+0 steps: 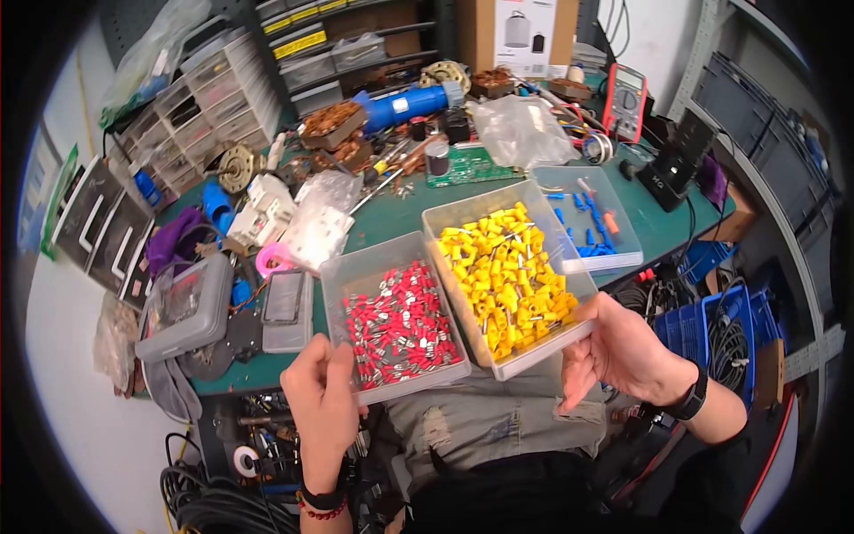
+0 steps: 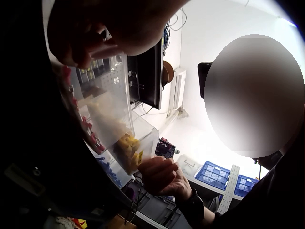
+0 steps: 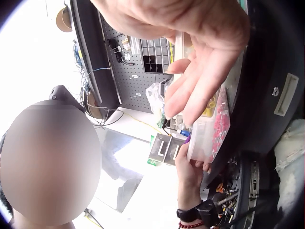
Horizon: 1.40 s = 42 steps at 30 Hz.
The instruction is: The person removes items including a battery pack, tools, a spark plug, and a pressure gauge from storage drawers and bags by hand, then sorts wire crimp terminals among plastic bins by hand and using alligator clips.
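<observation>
My left hand (image 1: 320, 392) grips the near left corner of a clear plastic bin (image 1: 416, 384) full of red-sleeved crimp terminals (image 1: 400, 325). To its right, my right hand (image 1: 627, 347) holds the near right corner of a second clear bin (image 1: 547, 350), its thumb at the wall and the other fingers hanging lower. Yellow-sleeved crimp terminals (image 1: 507, 276) fill that bin. Both bins tilt at the bench's front edge, side by side above the lap. In the right wrist view, the right hand's fingers (image 3: 198, 88) partly cover the yellow terminals.
Behind the yellow bin a third clear bin (image 1: 614, 259) holds blue terminals. A green circuit board (image 1: 471, 166), a blue cylinder (image 1: 405, 107) and a red multimeter (image 1: 625, 102) lie farther back. Grey cases (image 1: 187, 307) stand at left. Blue crates (image 1: 703, 325) are at lower right.
</observation>
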Each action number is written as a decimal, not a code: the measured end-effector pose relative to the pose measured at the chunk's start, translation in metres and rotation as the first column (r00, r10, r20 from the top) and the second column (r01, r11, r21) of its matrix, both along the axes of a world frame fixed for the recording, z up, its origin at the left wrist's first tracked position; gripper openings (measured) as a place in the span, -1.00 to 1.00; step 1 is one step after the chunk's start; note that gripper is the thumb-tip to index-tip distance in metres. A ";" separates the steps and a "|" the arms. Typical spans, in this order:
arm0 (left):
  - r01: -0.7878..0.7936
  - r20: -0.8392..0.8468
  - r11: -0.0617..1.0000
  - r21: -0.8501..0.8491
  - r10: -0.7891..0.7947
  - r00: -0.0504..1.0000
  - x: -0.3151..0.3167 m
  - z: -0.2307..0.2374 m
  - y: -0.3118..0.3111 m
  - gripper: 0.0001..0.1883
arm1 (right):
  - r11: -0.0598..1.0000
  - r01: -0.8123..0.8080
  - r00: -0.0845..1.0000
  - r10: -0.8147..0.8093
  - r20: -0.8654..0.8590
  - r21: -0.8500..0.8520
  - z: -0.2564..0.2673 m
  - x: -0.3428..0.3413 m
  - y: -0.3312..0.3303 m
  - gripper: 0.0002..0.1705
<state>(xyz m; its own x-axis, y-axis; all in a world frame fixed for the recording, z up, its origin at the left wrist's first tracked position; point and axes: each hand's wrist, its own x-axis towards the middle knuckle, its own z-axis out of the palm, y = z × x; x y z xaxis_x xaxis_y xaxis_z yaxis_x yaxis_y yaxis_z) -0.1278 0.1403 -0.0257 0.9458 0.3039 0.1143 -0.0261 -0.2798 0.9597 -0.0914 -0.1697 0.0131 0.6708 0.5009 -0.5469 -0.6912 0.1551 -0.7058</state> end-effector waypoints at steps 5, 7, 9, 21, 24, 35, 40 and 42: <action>0.050 0.024 0.999 -0.008 -0.050 0.998 0.002 -0.002 -0.009 -0.65 | 1.000 -0.001 1.000 0.001 0.009 0.005 0.006 -0.014 -0.008 -0.52; 0.103 0.039 0.995 0.002 -0.103 0.994 0.000 -0.004 -0.011 -0.67 | 0.998 0.059 0.998 -0.058 0.015 -0.034 0.010 -0.016 -0.013 -0.51; 0.136 0.040 0.991 0.013 -0.136 0.990 0.000 -0.010 -0.011 -0.69 | 0.995 0.059 0.998 -0.058 0.020 -0.076 0.018 -0.014 -0.014 -0.49; 0.301 -0.434 0.938 -0.173 -0.347 0.832 -0.005 0.022 0.003 -0.47 | 0.993 0.112 0.993 -0.111 0.044 -0.039 0.013 -0.008 -0.018 -0.49; 0.341 -0.412 0.881 -0.329 -0.459 0.788 0.000 0.013 0.013 -0.43 | 0.991 0.129 0.991 -0.128 0.031 -0.023 0.016 -0.008 -0.013 -0.50; 0.348 -0.203 0.846 -0.405 -0.454 0.868 0.003 0.005 0.001 -0.47 | 0.993 0.120 0.992 -0.119 0.045 0.001 0.018 -0.003 -0.018 -0.48; 0.308 -0.129 0.871 -0.383 -0.380 0.916 0.002 0.002 0.000 -0.53 | 0.994 0.110 0.991 -0.110 0.078 0.005 0.015 -0.001 -0.021 -0.48; 0.260 -0.090 0.892 -0.370 -0.313 0.945 0.001 0.002 -0.001 -0.53 | 0.993 0.120 0.990 -0.118 0.076 -0.021 0.015 -0.002 -0.019 -0.48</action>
<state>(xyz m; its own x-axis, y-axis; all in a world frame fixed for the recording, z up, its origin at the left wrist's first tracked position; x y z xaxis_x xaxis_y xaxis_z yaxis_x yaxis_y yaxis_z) -0.1269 0.1392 -0.0239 0.9957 0.0119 -0.0924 0.0913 0.0721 0.9932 -0.0935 -0.1888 0.0286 0.7643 0.4013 -0.5047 -0.6142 0.2144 -0.7595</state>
